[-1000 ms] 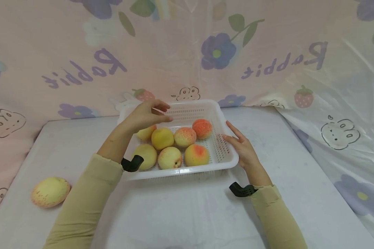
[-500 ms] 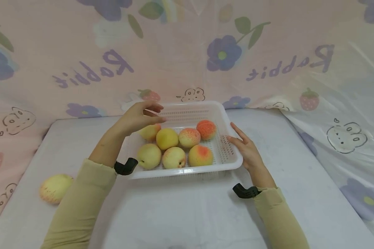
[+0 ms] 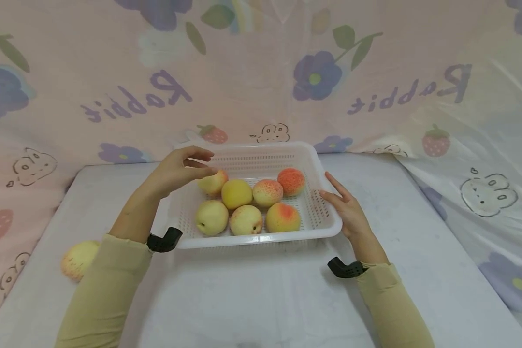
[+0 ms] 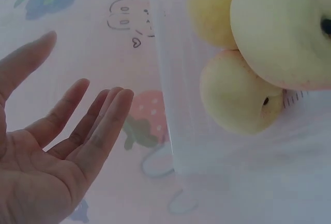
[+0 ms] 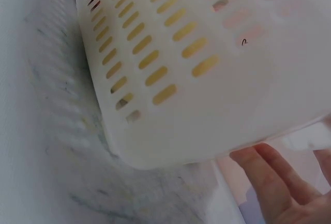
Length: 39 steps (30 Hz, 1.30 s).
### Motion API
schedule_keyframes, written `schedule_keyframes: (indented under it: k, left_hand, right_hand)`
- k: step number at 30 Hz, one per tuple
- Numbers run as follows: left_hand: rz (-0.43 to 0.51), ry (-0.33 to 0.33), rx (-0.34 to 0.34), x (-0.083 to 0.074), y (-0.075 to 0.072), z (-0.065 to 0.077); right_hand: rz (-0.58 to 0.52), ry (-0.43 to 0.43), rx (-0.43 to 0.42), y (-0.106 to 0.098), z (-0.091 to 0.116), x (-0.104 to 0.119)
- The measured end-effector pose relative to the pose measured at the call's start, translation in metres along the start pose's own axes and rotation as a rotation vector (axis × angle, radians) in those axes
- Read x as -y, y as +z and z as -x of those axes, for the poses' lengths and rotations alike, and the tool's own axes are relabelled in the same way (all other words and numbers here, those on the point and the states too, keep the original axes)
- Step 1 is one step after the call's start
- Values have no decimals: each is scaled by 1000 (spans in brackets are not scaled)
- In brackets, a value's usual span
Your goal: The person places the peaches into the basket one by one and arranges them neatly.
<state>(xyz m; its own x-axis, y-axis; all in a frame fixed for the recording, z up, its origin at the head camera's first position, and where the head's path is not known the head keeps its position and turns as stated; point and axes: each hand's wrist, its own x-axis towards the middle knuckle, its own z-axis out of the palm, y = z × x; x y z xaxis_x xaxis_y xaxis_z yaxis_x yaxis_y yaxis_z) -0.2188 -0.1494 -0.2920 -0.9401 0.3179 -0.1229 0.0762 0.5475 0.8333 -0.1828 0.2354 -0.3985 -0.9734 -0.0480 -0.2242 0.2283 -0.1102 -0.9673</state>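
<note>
My left hand [image 3: 177,169] holds nothing and hovers over the left end of a white plastic basket [image 3: 267,237], its fingers loosely bent. In the left wrist view the bare palm and fingers [image 4: 98,131] show beside the basket's wall. Several pale yellow and reddish peaches lie in the basket, among them a yellow peach [image 3: 237,194] and a red one [image 3: 291,181]. At the basket's right side my right hand [image 3: 351,215] holds the rim, thumb over it and fingers against the slotted outer wall [image 5: 170,120].
One more yellow peach [image 3: 79,261] lies on the white-covered table [image 3: 252,295] at the left, partly behind the left sleeve [image 3: 108,285]. A pink printed curtain [image 3: 243,82] hangs behind the table, close to the basket's back edge.
My left hand has drawn left and slightly down, uncovering more of the peaches at the basket's left end. The right hand keeps its place at the rim. The whole view has shifted a little.
</note>
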Motion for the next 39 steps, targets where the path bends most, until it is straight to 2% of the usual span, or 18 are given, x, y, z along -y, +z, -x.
schedule_keyframes:
  k: [6, 16, 23, 30, 37, 39]
  left_hand:
    - [-12, -15, -12, 11, -11, 13]
    - [-65, -64, -118, 29, -30, 40]
    - [-53, -74, -157, 39, -33, 53]
    - [-105, -40, -207, 51, -35, 66]
    - [-148, -90, -257, 70, -40, 85]
    - [-152, -87, -279, 76, -41, 91]
  right_hand:
    - [-3, -9, -1, -3, 1, -2]
    - [-27, -20, 11, 0, -3, 0]
    - [-22, -28, 4, -1, -3, -2]
    - [1, -2, -12, 0, -1, 1]
    - [11, -10, -11, 1, -1, -1]
    - [5, -7, -9, 1, -2, -2]
